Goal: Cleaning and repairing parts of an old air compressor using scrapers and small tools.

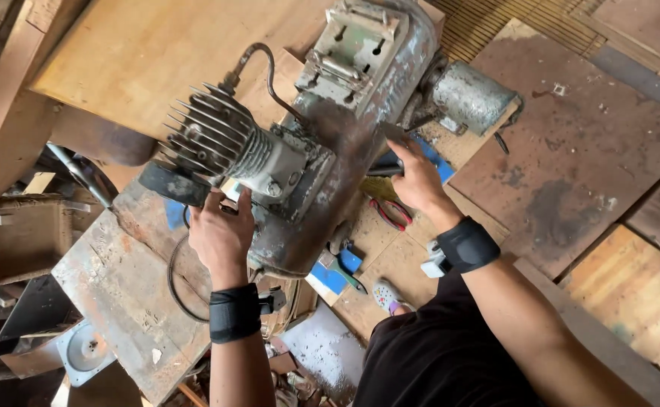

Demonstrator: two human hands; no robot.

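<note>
Wristbands, black, one per forearm. Left hand (222, 232) w/ fingers curled, gripping underside of finned cylinder (220, 139) at near end of compressor. Right hand (418, 179) closed round dark tool handle (385, 167), pressed vs. tank side. Red-handled pliers (392, 213) on wooden counter (130, 286) just below right hand; blue-handled tool (345, 265) nearer, by tank base. Compressor tank (349, 143), grey, rusty, paint worn, lying diag. across counter. Cylindrical motor (471, 94) at far end, beside tank.
</note>
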